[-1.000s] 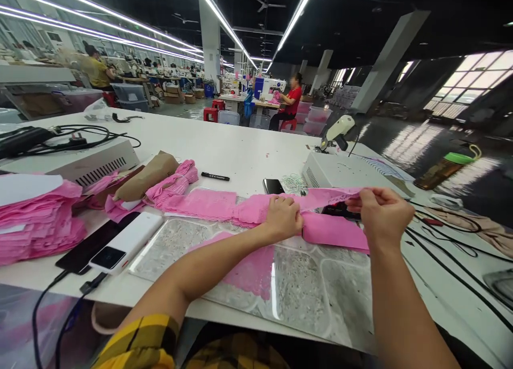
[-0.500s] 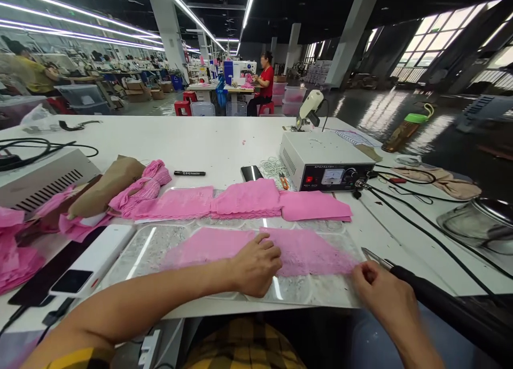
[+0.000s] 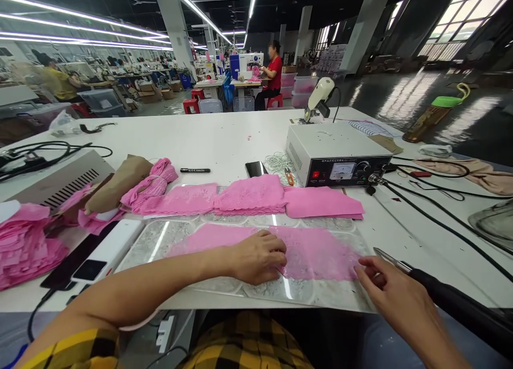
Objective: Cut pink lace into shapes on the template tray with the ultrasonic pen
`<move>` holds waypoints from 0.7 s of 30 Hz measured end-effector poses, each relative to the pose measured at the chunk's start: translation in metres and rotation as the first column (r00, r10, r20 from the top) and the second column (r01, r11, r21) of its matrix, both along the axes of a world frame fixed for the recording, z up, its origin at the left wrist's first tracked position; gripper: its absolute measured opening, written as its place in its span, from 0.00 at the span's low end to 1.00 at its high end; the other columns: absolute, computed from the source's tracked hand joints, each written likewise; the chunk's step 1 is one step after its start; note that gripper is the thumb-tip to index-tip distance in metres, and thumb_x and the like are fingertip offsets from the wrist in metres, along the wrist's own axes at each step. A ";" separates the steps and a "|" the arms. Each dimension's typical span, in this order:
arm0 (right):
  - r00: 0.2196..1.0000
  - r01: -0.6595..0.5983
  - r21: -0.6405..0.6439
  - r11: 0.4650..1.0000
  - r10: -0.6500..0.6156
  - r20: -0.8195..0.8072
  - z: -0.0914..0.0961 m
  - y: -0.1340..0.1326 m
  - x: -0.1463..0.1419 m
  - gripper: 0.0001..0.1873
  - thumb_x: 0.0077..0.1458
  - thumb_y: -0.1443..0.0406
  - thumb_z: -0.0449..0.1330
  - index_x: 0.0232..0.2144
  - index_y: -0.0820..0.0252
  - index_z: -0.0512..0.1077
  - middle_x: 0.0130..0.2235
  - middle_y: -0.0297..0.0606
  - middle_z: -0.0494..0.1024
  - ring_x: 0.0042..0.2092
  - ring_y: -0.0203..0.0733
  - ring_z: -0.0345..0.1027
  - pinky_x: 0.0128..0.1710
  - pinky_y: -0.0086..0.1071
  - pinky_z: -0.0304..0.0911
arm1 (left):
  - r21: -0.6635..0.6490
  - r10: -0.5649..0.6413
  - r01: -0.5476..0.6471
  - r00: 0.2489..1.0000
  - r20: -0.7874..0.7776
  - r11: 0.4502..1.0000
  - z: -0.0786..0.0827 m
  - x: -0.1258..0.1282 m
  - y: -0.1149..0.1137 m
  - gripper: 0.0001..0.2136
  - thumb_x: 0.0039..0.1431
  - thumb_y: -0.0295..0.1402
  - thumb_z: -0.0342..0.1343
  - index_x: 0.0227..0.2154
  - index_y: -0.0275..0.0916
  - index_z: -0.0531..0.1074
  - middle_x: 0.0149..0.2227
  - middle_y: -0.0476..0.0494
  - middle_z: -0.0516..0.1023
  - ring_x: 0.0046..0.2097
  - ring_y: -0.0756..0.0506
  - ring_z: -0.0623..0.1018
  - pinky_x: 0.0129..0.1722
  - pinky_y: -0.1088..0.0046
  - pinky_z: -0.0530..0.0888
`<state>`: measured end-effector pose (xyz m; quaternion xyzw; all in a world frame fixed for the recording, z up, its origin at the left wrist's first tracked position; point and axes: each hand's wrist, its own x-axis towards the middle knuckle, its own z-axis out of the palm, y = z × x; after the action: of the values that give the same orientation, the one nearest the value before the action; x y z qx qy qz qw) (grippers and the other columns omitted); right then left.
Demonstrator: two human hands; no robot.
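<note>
A pink lace strip (image 3: 316,251) lies flat on a clear glass plate (image 3: 160,241) at the table's near edge. My left hand (image 3: 258,257) rests on the middle of the strip, fingers curled and pressing it down. My right hand (image 3: 390,289) touches the strip's right end with its fingertips; its fingers are bent and seem to hold nothing. A black-handled cutting tool (image 3: 444,297) with a metal tip lies just beside my right hand. Behind the strip lies a row of folded pink lace pieces (image 3: 248,195).
A white control box (image 3: 336,155) with a dial stands at the back right, cables (image 3: 441,219) running from it. Left are a pink lace pile (image 3: 28,243), a white power bank (image 3: 106,249), a brown paper roll (image 3: 116,182), a marker (image 3: 195,170). A person in red (image 3: 272,72) sews far behind.
A second ago both hands held a lace strip up near the control box. It now lies on the glass plate, left hand pressing it, right hand at its right end.
</note>
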<state>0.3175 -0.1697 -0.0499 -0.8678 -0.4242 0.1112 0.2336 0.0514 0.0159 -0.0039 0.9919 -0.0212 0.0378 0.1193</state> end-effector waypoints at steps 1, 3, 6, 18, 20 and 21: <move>1.000 -0.018 -0.010 1.000 0.018 -0.007 -0.002 0.002 -0.001 0.22 0.44 0.44 0.55 0.32 0.51 0.74 0.30 0.35 0.78 0.29 0.43 0.73 0.26 0.35 0.66 | -0.001 0.014 -0.014 1.000 -0.010 1.000 -0.001 0.000 0.001 0.04 0.61 0.33 0.55 0.36 0.39 0.71 0.44 0.41 0.75 0.43 0.45 0.74 0.47 0.66 0.66; 0.999 -0.040 0.005 0.999 0.040 -0.008 -0.004 0.005 -0.003 0.21 0.44 0.45 0.54 0.30 0.52 0.74 0.29 0.35 0.78 0.29 0.43 0.73 0.27 0.36 0.67 | -0.037 0.036 -0.037 0.999 -0.027 0.999 -0.001 0.001 0.005 0.05 0.63 0.31 0.52 0.34 0.38 0.72 0.45 0.41 0.76 0.44 0.45 0.74 0.47 0.67 0.67; 0.999 -0.034 0.076 0.997 0.033 0.017 -0.008 0.006 -0.006 0.20 0.43 0.47 0.52 0.28 0.53 0.72 0.27 0.35 0.77 0.28 0.43 0.71 0.28 0.37 0.67 | -0.180 0.001 -0.009 0.999 -0.041 0.984 0.003 0.004 0.015 0.04 0.60 0.27 0.54 0.30 0.39 0.72 0.41 0.44 0.78 0.43 0.46 0.76 0.49 0.68 0.67; 0.999 -0.012 -0.052 0.999 0.013 0.034 -0.005 0.000 0.007 0.16 0.45 0.49 0.53 0.29 0.51 0.73 0.26 0.33 0.76 0.26 0.42 0.70 0.22 0.32 0.61 | -0.011 0.032 -0.032 0.999 -0.024 0.999 0.006 0.015 0.023 0.03 0.59 0.28 0.55 0.32 0.39 0.74 0.43 0.44 0.78 0.42 0.47 0.76 0.51 0.67 0.66; 1.000 -0.006 0.007 1.000 0.006 0.015 0.003 0.007 0.002 0.18 0.45 0.48 0.53 0.29 0.51 0.73 0.26 0.33 0.77 0.27 0.42 0.71 0.24 0.33 0.62 | 0.025 0.132 -0.131 0.990 -0.039 0.991 0.008 0.031 0.029 0.05 0.61 0.27 0.53 0.33 0.38 0.74 0.41 0.44 0.77 0.42 0.47 0.76 0.48 0.69 0.68; 1.000 -0.006 0.043 0.999 0.005 0.009 0.008 0.012 -0.001 0.18 0.45 0.48 0.53 0.29 0.51 0.73 0.25 0.33 0.77 0.26 0.42 0.71 0.24 0.33 0.62 | 0.040 0.186 -0.184 0.982 -0.036 0.982 0.009 0.042 0.033 0.06 0.62 0.27 0.51 0.34 0.37 0.74 0.40 0.43 0.77 0.42 0.46 0.76 0.46 0.69 0.69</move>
<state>0.3169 -0.1581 -0.0423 -0.8618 -0.4300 0.0986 0.2502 0.0933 0.0488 0.0056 0.9921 0.0728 0.0285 0.0978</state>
